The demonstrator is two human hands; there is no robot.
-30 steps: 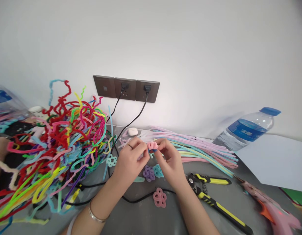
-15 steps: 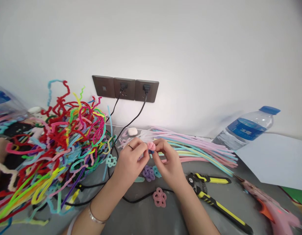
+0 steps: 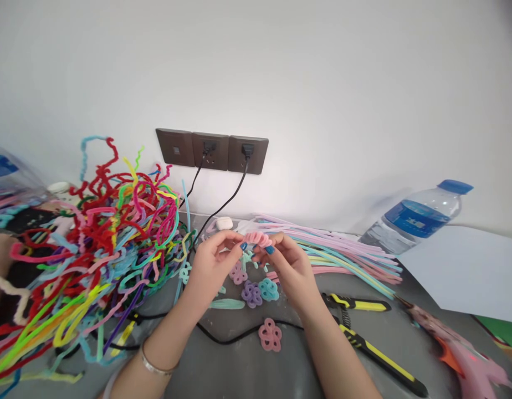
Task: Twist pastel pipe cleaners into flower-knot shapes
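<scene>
A coiled pink pipe cleaner (image 3: 257,239) is stretched between my two hands, above the table. My left hand (image 3: 218,259) pinches its left end between thumb and fingers. At the right end, my right hand (image 3: 287,266) grips it with thumb and fingertips. Below the hands lie a purple pipe-cleaner flower (image 3: 252,294), a light blue flower (image 3: 268,289) and a small pink flower (image 3: 238,273). Closer to me rests another pink flower (image 3: 270,334). A pale green folded piece (image 3: 226,304) lies near my left wrist.
A tangled heap of colourful pipe cleaners (image 3: 110,244) fills the left. Straight pastel pipe cleaners (image 3: 343,249) lie along the wall. To the right are yellow-black wire strippers (image 3: 376,354), a pink glue gun (image 3: 459,349), a water bottle (image 3: 422,216) and white paper (image 3: 472,271). Another person's hand (image 3: 0,257) shows far left.
The pink coil has been drawn out from a tight bunch into a longer row of loops. My hands have moved slightly apart, uncovering the small pink and light blue flowers.
</scene>
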